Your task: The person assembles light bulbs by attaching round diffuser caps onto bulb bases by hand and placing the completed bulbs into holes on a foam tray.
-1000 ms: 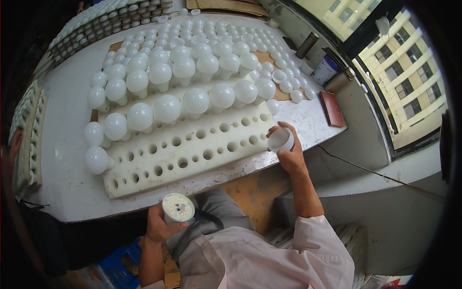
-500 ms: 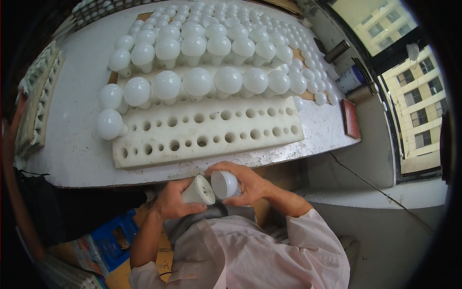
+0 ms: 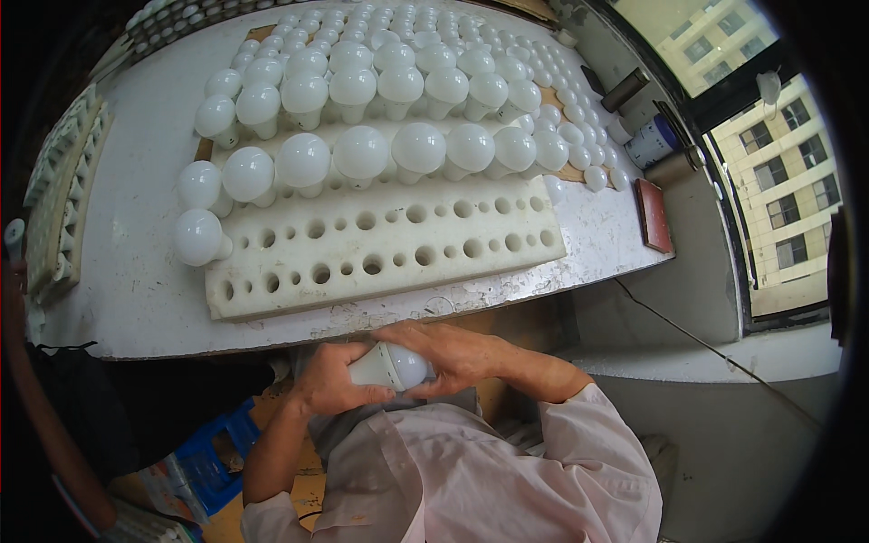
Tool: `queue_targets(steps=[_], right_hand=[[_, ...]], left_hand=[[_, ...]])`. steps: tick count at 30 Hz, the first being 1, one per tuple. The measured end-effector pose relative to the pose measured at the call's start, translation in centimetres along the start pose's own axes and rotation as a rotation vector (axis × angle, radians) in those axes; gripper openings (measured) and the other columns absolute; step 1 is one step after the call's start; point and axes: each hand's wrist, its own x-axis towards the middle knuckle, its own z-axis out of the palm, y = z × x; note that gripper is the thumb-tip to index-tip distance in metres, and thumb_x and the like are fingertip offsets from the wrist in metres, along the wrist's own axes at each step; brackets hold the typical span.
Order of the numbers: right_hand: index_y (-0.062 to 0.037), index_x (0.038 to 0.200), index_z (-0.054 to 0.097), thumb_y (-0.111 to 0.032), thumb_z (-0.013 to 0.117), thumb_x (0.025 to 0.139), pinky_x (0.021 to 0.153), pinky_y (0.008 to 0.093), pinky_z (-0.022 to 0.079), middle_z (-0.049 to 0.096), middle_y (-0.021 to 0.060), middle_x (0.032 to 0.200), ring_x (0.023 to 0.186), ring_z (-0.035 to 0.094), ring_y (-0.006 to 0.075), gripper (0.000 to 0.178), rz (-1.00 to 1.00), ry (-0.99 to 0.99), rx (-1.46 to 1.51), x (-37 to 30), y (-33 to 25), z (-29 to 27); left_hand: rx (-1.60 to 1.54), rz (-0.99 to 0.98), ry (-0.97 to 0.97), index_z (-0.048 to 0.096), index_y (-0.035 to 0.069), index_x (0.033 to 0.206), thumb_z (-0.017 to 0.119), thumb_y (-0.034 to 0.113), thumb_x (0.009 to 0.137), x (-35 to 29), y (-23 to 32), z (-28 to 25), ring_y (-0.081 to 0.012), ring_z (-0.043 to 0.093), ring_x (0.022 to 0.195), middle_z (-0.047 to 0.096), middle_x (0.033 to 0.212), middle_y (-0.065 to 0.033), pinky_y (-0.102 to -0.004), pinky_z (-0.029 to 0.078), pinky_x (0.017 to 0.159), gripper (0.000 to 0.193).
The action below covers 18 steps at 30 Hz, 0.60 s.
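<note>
In front of the table edge, my left hand [image 3: 328,382] grips a white light bulb base [image 3: 369,369] lying on its side. Around a frosted white bulb cover [image 3: 407,365] are the fingers of my right hand [image 3: 460,357], thumb below and fingers above. The cover's rim meets the wide end of the base; whether it is fully seated I cannot tell. Just beyond my hands lies a cream foam block [image 3: 344,297] with rows of round holes. Several assembled bulbs [image 3: 360,156] stand along its far side, one leaning at the left end [image 3: 197,237].
More bulbs [image 3: 351,89] and loose covers [image 3: 570,133] crowd the white table [image 3: 136,181]. At left are a filled foam rack [image 3: 63,217] and another person's arm [image 3: 41,425]. A red box [image 3: 654,215] and a can [image 3: 654,142] sit near the window. A blue crate [image 3: 213,462] lies below.
The cover and the base were apart, the base's open end showing; now they are together. My right hand has turned the cover to face the base. A bulb has appeared at the far left.
</note>
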Motion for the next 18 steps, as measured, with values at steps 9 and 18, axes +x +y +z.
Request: queue_targets(steps=[9,18], right_hand=[[-0.0010,0.127,0.042,-0.014,0.080,0.062,0.090,0.0427,0.045,0.050,0.0193,0.118,0.105,0.052,0.0366,0.076,-0.130,0.271,-0.053,0.8,0.5,2.7],[-0.0030,0.104,0.055,-0.006,0.078,0.055,0.082,0.0380,0.046,0.054,0.0119,0.101,0.093,0.054,0.0290,0.054,-0.309,0.379,0.089,0.9,1.5,3.7]], left_hand=[[-0.108,0.006,-0.007,0.065,-0.004,0.095,0.081,0.032,0.065,0.1,0.9,0.8,-0.0201,0.066,0.080,0.069,0.086,-0.0159,-0.0317,0.051,0.074,0.050],[-0.086,-0.029,-0.079,0.064,-0.005,0.093,0.080,0.030,0.069,-0.2,1.3,0.8,-0.0160,0.066,0.068,0.067,0.079,-0.0125,-0.0276,0.051,0.061,0.045]])
